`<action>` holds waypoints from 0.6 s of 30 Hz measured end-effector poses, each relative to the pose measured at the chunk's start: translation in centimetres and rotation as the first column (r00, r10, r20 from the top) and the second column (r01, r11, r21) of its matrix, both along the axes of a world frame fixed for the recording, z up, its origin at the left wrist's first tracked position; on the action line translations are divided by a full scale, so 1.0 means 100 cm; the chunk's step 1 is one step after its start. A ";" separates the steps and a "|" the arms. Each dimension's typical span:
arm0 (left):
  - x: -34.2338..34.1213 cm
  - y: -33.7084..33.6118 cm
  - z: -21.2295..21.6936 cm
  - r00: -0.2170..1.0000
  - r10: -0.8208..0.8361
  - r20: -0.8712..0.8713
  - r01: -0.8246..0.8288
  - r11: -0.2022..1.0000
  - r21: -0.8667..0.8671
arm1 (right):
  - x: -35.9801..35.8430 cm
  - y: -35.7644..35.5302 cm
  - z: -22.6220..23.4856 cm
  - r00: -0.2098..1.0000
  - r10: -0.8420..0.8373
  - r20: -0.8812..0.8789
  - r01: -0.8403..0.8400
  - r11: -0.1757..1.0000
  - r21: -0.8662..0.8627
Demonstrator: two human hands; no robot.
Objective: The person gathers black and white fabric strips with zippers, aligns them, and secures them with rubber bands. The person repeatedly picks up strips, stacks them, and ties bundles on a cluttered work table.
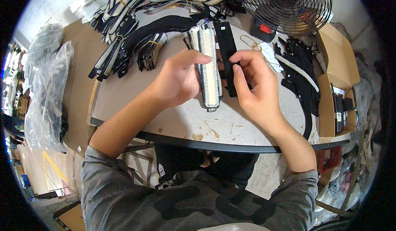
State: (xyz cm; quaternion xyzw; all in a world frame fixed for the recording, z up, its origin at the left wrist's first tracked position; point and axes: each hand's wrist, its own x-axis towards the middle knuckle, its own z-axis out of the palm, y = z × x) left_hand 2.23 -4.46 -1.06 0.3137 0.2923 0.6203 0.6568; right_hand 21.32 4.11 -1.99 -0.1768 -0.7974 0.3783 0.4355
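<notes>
Over the middle of the table, my left hand [180, 76] is closed round a stack of cream knit strips [211, 76] with black edges, its thumb lying across the top strip. The stack stands nearly upright in the view, its near end above the tabletop. Just to its right, my right hand [260, 86] pinches the edge of a black strip [225, 39] between thumb and fingertips. That black strip bears a small white mark near its far end. Part of it passes behind the fingers. The left hand's fingers are hidden beneath the stack.
Bundles of black and cream strips [117, 2] are heaped at the far left, beside a smaller tied bundle [152, 51]. A wire-caged fan [288, 4] stands far right. Loose black strips [295, 66] lie near an open cardboard box [328, 107]. A clear plastic bag [47, 103] hangs left.
</notes>
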 end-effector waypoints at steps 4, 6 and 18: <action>0.010 0.003 -0.006 0.991 0.071 -0.110 -0.063 0.995 0.074 | 0.003 -0.007 0.009 0.994 -0.025 0.108 0.001 0.977 0.215; 0.013 0.003 -0.007 0.994 0.059 -0.095 -0.049 0.993 0.110 | 0.005 -0.010 0.014 0.991 -0.017 0.135 -0.021 0.963 0.270; 0.007 0.002 -0.002 0.999 0.025 -0.043 -0.022 0.998 0.062 | 0.003 -0.011 0.007 0.991 0.052 0.122 -0.039 0.994 -0.106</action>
